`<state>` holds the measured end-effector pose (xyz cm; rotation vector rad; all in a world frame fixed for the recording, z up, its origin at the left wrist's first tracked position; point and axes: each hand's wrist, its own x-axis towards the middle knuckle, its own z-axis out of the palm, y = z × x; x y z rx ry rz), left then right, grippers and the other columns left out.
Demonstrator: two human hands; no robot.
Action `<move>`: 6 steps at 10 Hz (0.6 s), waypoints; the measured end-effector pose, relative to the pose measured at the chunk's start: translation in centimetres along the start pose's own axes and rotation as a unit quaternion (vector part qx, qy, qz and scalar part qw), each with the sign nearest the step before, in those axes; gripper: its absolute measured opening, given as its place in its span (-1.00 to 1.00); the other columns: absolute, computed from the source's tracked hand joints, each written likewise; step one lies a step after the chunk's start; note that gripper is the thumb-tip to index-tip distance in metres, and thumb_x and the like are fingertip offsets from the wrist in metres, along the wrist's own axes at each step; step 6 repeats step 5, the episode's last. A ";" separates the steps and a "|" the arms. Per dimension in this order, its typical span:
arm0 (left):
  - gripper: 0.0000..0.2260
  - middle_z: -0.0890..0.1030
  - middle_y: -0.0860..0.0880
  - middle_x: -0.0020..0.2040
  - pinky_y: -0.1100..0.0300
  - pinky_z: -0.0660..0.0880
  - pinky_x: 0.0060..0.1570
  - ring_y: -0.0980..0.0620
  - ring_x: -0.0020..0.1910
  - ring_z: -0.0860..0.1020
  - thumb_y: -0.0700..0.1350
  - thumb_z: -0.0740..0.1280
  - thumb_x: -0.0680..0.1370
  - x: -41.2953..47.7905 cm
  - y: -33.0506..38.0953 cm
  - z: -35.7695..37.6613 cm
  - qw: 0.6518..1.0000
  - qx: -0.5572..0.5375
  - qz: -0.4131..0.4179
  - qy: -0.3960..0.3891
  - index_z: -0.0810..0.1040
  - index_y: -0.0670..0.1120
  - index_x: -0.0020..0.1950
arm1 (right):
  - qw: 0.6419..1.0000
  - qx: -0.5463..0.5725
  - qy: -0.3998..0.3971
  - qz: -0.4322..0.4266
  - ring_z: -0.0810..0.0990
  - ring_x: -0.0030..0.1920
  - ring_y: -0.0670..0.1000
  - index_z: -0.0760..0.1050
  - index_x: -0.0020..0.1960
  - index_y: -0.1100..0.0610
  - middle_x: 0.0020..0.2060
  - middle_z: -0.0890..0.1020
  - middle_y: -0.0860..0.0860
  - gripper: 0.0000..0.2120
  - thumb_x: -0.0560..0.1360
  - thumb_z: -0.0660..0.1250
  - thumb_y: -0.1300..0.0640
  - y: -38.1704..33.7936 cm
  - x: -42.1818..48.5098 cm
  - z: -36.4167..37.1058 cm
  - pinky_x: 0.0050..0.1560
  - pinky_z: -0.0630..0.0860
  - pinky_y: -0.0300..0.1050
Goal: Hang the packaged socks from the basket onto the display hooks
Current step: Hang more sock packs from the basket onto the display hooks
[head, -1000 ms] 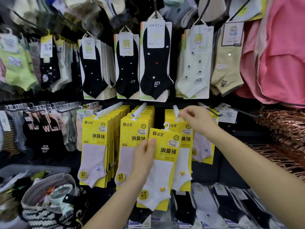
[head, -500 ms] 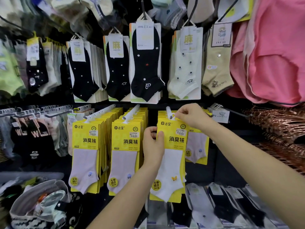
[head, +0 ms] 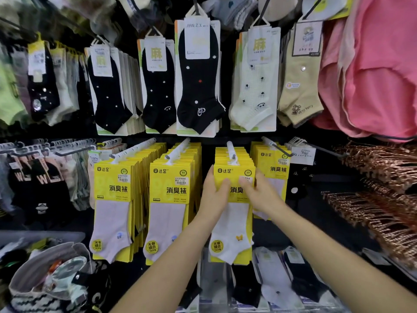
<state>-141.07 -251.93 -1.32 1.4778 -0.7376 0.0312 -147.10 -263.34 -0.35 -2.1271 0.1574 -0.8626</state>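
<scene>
Since the earlier frame, the right hand (head: 262, 196) had dropped from the tip of the white hook (head: 231, 150) to the right edge of the yellow sock pack (head: 232, 224). The pack hung at the front of that hook's matching stack, between both hands. The left hand (head: 214, 196) gripped its left edge, thumb across the card. The right hand, slightly blurred, pinched the opposite edge.

Dark shop display wall (head: 327, 222) filling the frame, black between the rows; pink garments (head: 379, 75) hanging at upper right; massed copper-coloured wire hangers (head: 383, 177) in tiers at right edge.
</scene>
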 end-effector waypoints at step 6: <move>-0.58 0.45 0.00 0.33 0.32 0.38 0.27 0.15 0.29 0.45 -0.19 0.20 0.60 -4.7 -4.5 -1.0 0.997 0.025 -0.051 -0.059 0.23 -0.08 0.46 | 0.999 0.035 -0.025 0.020 0.51 0.19 -0.16 0.31 0.33 0.05 0.19 0.52 -0.05 -0.61 0.54 0.24 0.25 4.6 -5.4 2.4 0.08 0.42 -0.35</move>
